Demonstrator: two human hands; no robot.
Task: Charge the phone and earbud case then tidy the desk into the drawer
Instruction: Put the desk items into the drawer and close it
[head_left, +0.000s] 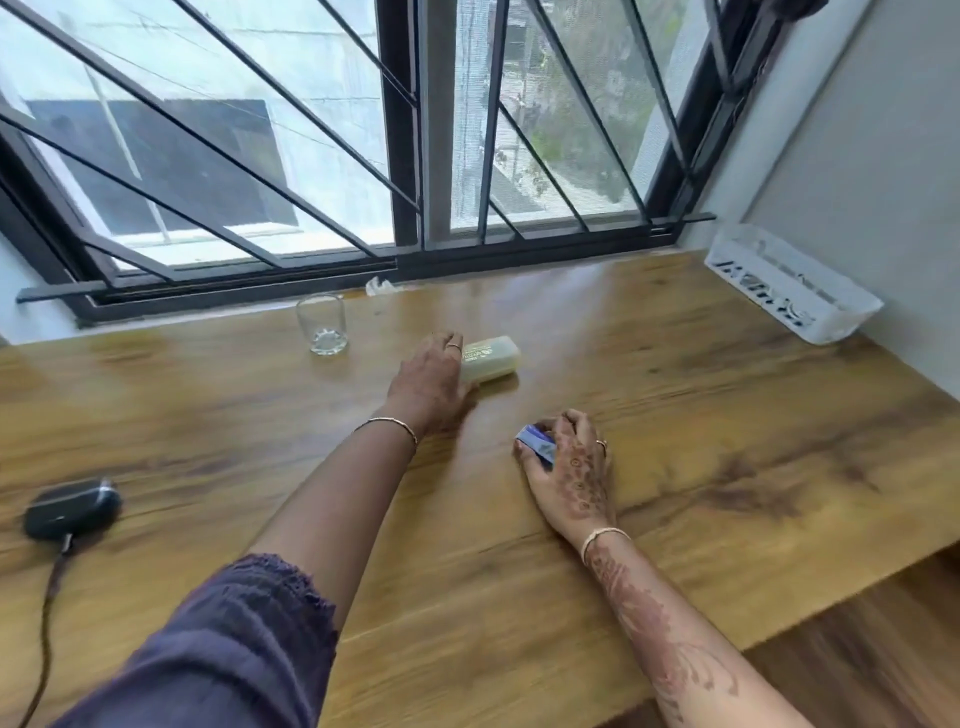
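My left hand is closed around one end of a pale yellow plastic case lying on the wooden tabletop. My right hand grips a small blue box. The black earbud case sits far left, cable plugged in, near an empty glass.

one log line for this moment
left hand: on pale bottle | right hand: gripping blue item | earbud case: cabled
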